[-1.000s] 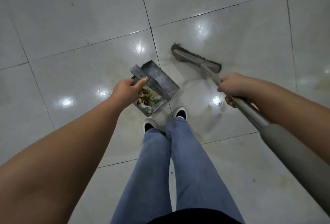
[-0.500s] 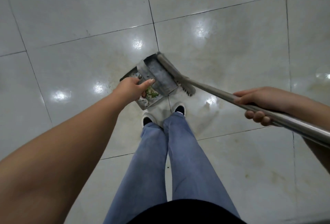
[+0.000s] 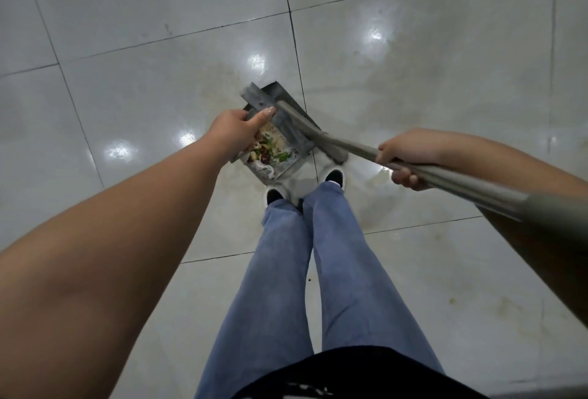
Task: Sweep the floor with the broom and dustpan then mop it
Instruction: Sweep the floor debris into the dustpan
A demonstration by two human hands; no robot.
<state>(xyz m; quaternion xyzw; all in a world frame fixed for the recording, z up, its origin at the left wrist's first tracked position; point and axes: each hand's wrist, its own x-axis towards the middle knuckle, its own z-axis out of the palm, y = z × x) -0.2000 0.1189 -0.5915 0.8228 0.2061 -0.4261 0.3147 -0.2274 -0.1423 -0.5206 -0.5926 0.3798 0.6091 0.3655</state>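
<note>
A grey metal dustpan (image 3: 288, 126) sits on the floor just ahead of my feet, with green, red and white scraps (image 3: 265, 155) inside. My left hand (image 3: 238, 129) grips its handle, thumb laid along the top. The broom head (image 3: 313, 132) lies along the pan's right edge. Its grey handle (image 3: 445, 177) runs back to the lower right, and my right hand (image 3: 407, 159) is wrapped round it.
Glossy grey floor tiles (image 3: 143, 86) with dark grout lines spread all round, with yellowish stains (image 3: 420, 118) to the right of the pan. My legs in blue jeans and two dark shoes (image 3: 334, 175) stand right behind the dustpan.
The broom head swept from the floor on the right in against the dustpan's right edge. My right hand shifted along the handle. My left hand kept its hold on the pan.
</note>
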